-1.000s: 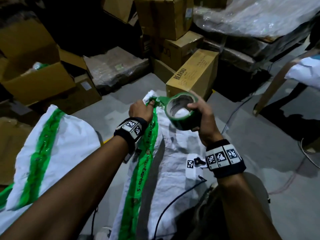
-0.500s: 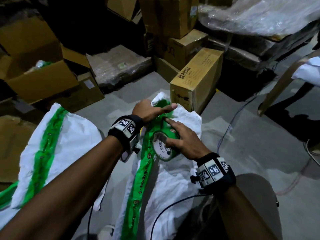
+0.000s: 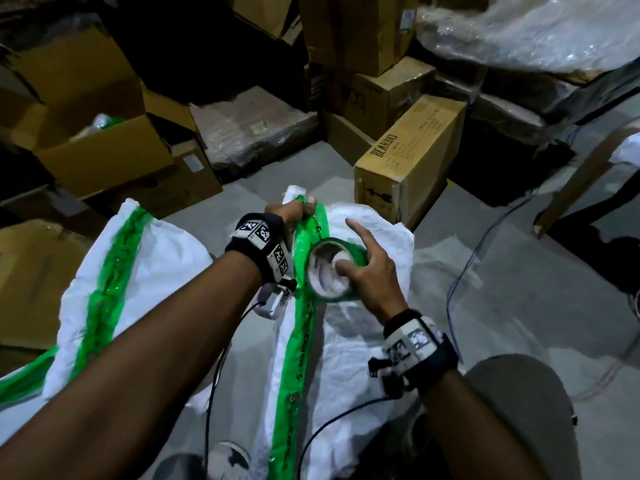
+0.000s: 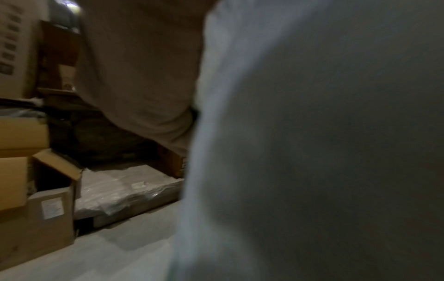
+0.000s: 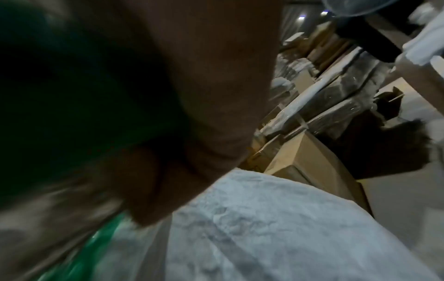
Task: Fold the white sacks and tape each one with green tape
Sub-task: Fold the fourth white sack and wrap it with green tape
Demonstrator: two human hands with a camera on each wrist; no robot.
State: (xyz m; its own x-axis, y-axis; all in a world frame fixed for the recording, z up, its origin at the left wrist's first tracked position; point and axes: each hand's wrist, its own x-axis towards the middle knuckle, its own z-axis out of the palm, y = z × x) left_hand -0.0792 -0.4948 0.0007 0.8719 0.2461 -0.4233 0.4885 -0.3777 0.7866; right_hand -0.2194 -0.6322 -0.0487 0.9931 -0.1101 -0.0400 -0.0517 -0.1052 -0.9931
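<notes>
A white sack [image 3: 363,341] lies on the floor before me, with a strip of green tape [image 3: 299,327] running along its length. My left hand [image 3: 294,212] grips the sack's far taped end with curled fingers. My right hand [image 3: 363,268] holds the green tape roll [image 3: 330,275] just above the strip; the thumb is in the core and the index finger points away. A second white sack [image 3: 145,271] with its own green strip lies to the left. In the wrist views, blurred sack cloth [image 4: 312,152] [image 5: 264,228] fills much of the picture, and the roll [image 5: 72,95] is dark.
Cardboard boxes ring the far side: a BEARDO box [image 3: 408,168] just beyond the sack and an open box [image 3: 86,150] at left. Plastic-wrapped bundles [image 3: 519,29] are stacked at the back right. A blue cable [image 3: 464,271] and a wooden leg [image 3: 581,181] cross the floor at right.
The right hand brought the raised roll down onto the sack and drew it back towards me. The left hand went from pressing flat on the tape to gripping the far end.
</notes>
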